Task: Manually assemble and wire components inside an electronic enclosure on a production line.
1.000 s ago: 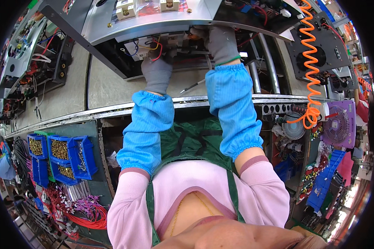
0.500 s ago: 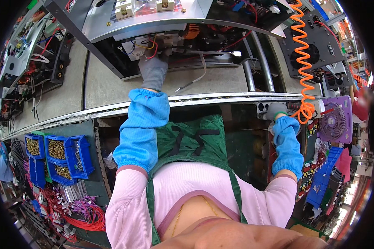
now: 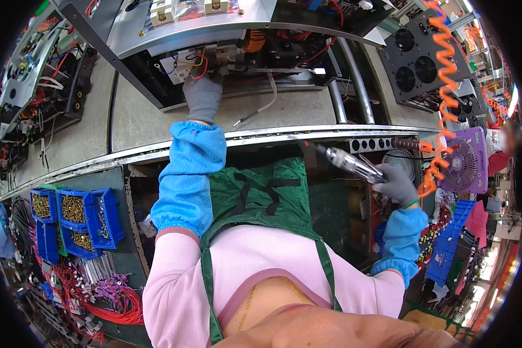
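My left hand [image 3: 203, 94], in a grey glove, reaches into the open side of a dark metal equipment chassis [image 3: 182, 43]. Its fingers look closed by a white part with yellow, red and blue wires [image 3: 198, 65]; shadow hides what they pinch. Over the near side of the bench, my gloved right hand [image 3: 398, 184] is wrapped round a silver air screwdriver [image 3: 355, 165], whose dark bit points left toward the chassis. A grey cable [image 3: 269, 100] hangs out of the chassis onto the bench, its end bare.
An orange coiled hose [image 3: 445, 87] hangs at the right, near a purple fan [image 3: 463, 159]. Blue bins [image 3: 102, 223] of brass screws and bundles of red wire [image 3: 119, 313] lie at the left. Other chassis stand at far left and right. A metal rail [image 3: 272, 134] edges the bench.
My right hand has moved from the socket strip back toward me, and the air screwdriver now shows in it. The coiled hose has swung right. My left hand stays in the chassis.
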